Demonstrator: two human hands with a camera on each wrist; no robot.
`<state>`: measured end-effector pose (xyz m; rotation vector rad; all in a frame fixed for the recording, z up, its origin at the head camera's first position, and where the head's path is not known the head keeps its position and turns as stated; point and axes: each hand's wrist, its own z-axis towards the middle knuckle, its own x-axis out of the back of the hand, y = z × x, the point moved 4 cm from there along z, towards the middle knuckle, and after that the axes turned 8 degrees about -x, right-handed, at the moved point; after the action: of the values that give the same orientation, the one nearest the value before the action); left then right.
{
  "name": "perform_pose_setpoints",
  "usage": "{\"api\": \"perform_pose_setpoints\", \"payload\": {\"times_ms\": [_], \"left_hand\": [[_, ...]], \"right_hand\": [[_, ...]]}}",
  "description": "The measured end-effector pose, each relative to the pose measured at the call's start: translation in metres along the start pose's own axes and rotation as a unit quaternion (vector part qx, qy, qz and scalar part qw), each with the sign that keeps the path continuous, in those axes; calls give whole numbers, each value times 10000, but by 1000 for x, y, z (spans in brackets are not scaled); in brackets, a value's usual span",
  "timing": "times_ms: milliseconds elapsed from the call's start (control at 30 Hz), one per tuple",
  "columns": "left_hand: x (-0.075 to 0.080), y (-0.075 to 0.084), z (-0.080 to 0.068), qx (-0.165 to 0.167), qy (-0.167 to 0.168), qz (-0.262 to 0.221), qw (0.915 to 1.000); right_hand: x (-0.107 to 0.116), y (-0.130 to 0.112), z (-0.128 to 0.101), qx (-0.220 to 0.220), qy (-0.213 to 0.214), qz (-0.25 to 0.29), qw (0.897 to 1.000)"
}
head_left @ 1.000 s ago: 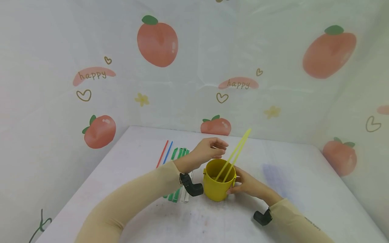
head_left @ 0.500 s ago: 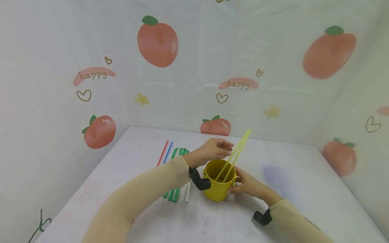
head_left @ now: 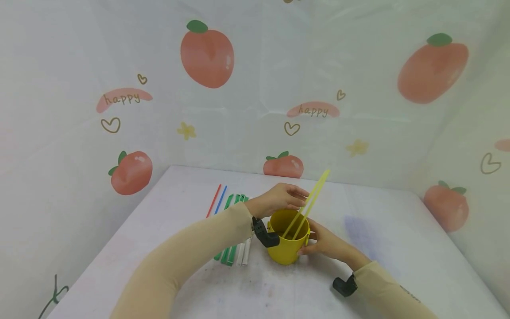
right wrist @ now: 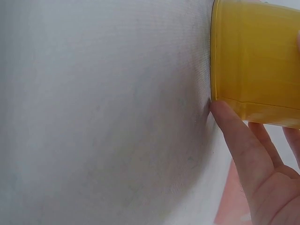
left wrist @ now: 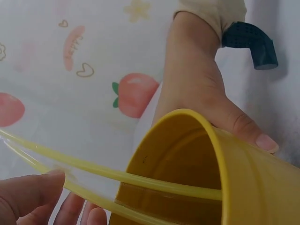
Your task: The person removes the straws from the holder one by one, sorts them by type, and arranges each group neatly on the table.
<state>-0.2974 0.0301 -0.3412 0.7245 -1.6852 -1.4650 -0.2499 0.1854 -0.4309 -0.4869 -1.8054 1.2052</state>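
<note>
Head view: one yellow cup stands upright on the white tabletop, near its middle. Two long yellow straws sit in the cup, leaning up and to the right past the rim. Right hand wraps the cup's right side, fingers curled on the wall. Left hand is above the cup's far rim, fingers relaxed and spread, tips beside the straws; cannot tell if they touch. Left of the cup on the tabletop: one red straw, one blue straw, and a bunch of green and white straws partly hidden by the left sleeve; count unclear.

Left wrist view: cup seen from above the rim, plain glossy yellow, inside looks empty but for the two straws crossing the mouth. Right hand grasps the far wall, thumb on the outside. Left fingers close under the straws, loose, grasping nothing.

Right wrist view: cup bottom edge on the tabletop, right fingers pressed along its wall.
</note>
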Motion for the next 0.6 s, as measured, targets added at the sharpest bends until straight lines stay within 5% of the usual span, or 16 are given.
{"api": "perform_pose_setpoints", "payload": {"times_ms": [600], "left_hand": [[-8, 2, 4, -72, -66, 399, 9992]], "right_hand": [[0, 3, -1, -138, -48, 78, 9999]]}}
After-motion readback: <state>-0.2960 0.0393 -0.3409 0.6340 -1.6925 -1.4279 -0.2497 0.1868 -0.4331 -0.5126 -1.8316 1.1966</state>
